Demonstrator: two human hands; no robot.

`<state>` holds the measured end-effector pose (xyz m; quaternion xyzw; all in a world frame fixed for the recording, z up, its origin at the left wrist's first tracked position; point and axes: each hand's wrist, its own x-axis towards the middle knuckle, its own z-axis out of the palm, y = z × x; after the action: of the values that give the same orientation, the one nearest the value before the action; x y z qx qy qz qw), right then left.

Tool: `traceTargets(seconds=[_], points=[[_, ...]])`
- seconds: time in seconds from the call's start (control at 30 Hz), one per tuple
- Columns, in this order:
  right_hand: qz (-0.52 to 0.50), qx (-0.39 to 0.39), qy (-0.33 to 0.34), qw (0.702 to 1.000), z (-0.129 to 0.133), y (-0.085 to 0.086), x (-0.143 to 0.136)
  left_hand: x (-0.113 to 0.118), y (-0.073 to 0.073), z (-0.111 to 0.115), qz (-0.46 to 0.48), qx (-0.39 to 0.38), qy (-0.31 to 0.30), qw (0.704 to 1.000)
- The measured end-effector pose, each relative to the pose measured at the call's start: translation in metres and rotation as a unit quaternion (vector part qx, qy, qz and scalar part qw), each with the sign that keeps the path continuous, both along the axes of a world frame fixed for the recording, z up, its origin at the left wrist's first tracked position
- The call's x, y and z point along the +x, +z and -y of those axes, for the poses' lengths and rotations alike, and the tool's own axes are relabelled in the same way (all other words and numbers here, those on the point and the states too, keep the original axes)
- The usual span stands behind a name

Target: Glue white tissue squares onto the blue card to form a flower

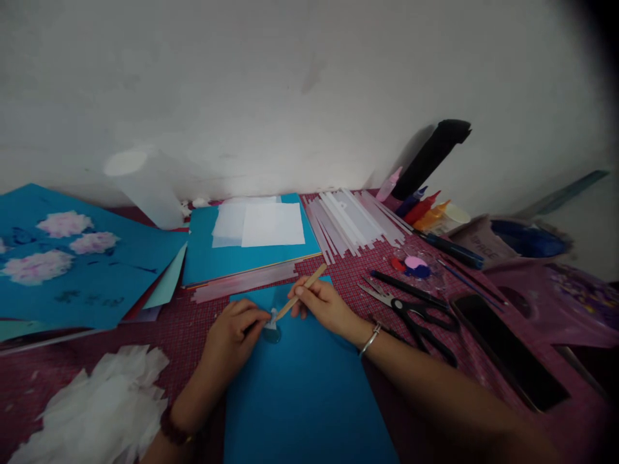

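Observation:
My right hand [325, 306] grips a flat wooden craft stick [309, 281], its lower tip pointing down and left. That tip meets a small crumpled white piece of tissue paper [273, 319], which my left hand [239, 332] pinches between thumb and fingers. Just below the piece, a small clear round object [272, 336] shows in part; I cannot tell what it is. Both hands are over a blue sheet of paper [300, 393] lying in front of me.
At left lie a pile of white tissue [109, 406] and a blue sheet with pinkish-white flowers [140, 248]. White squares [273, 224] and paper strips [345, 219] are at the back. Scissors [403, 308], a phone [507, 348], paint blobs [416, 270] and paint tubes [425, 207] occupy the right.

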<state>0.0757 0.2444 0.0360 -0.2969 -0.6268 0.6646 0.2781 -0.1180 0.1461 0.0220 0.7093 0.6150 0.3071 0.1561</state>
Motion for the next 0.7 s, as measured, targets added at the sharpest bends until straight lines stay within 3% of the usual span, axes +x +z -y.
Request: traceTargets(seconds=[0.3,0.5,0.7], points=[[0.021,0.037,0.006,0.999,0.000,-0.003,0.000,-0.004,-0.001,-0.001,0.041,-0.016,-0.010,0.999],[0.033,0.045,0.005,0.998,-0.002,-0.004,0.000,-0.013,0.007,0.003,0.105,-0.047,-0.025,0.993],[0.034,0.046,0.001,0.998,-0.001,-0.005,-0.001,-0.006,0.012,0.000,0.096,-0.062,-0.027,0.993]])
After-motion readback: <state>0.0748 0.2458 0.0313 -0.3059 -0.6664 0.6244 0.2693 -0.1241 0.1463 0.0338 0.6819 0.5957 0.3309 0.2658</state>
